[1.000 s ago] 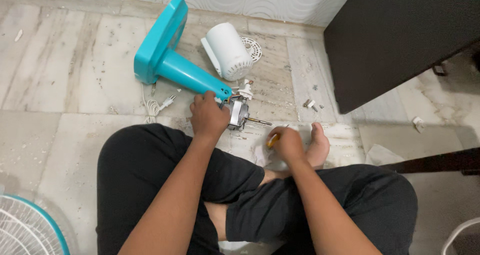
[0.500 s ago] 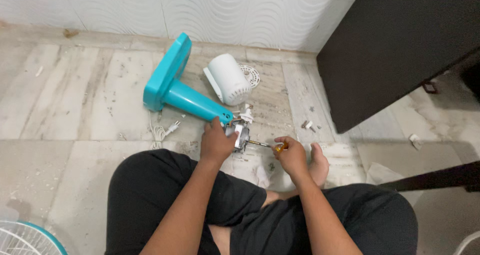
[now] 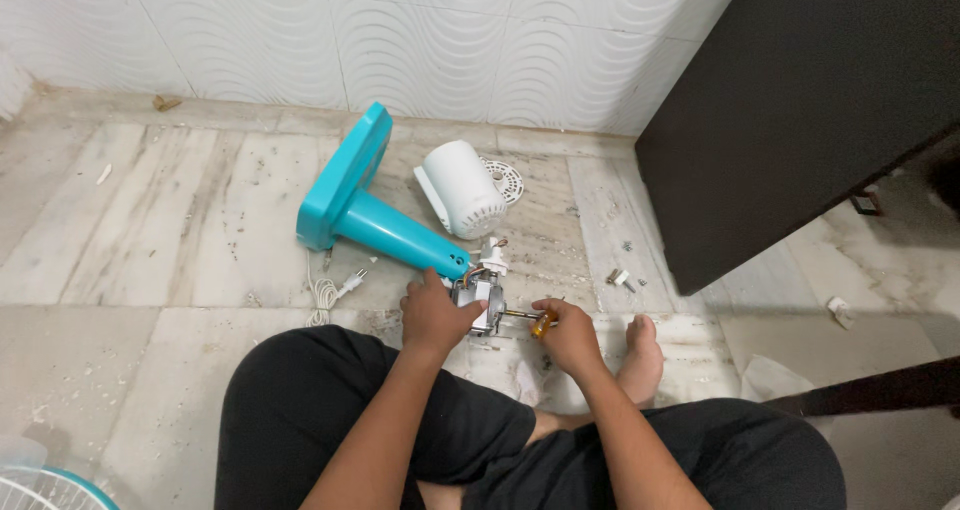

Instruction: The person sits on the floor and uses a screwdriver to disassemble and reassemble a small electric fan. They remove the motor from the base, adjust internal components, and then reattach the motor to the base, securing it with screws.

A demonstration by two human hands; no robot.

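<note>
Sitting cross-legged on the pale marble-look tiled floor [image 3: 150, 230] here, both forearms reaching forward and down over the knees in black trousers. The left hand [image 3: 435, 315] is cupped over the small metal fan motor block [image 3: 478, 305], fingers curled around its left side and thumb on top, so it's clamped on the motor and pinning it against the floor. That motor sits right at the top end of the turquoise plastic fan stand [image 3: 375, 215], which lies tipped on its side with its flat base standing up on edge toward the wall. The right hand [image 3: 570, 332] is closed in a fist around the amber-handled screwdriver [image 3: 528, 318], wrist bent inward, the shaft held roughly level and pointing left so its tip meets the right side of the motor. A bare foot pokes out just beside the right hand. Behind the motor lies a white ribbed plastic motor cover [image 3: 462, 188], near a round white floor drain grate [image 3: 503, 180]. A coiled white power cord with plug [image 3: 330, 290] lies just left of the stand, and a dark wooden cabinet [image 3: 790, 110] fills the right side.
</note>
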